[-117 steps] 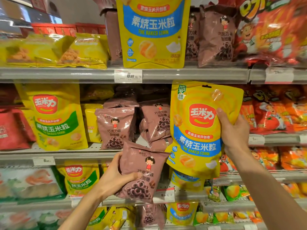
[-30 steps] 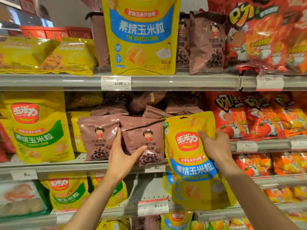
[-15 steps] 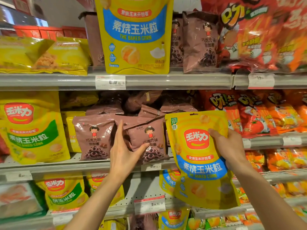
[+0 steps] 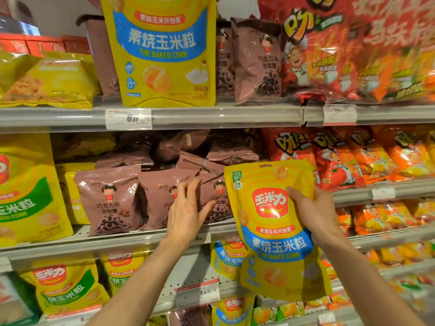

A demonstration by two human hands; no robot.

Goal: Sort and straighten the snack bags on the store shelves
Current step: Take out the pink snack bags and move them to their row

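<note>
Now | left hand (image 4: 187,214) fingers spread flat on brown bag (image 4: 213,198), at 9 o'clock of corn bag (image 4: 274,222), likely squaring it | right hand (image 4: 313,215) grips corn bag clear of mid shelf (image 4: 106,244), probably to shelve elsewhere

Yellow baked-corn bag (image 4: 275,222) upright before shelf, brown chocolate-ring bags (image 4: 110,201) standing on middle shelf
</note>
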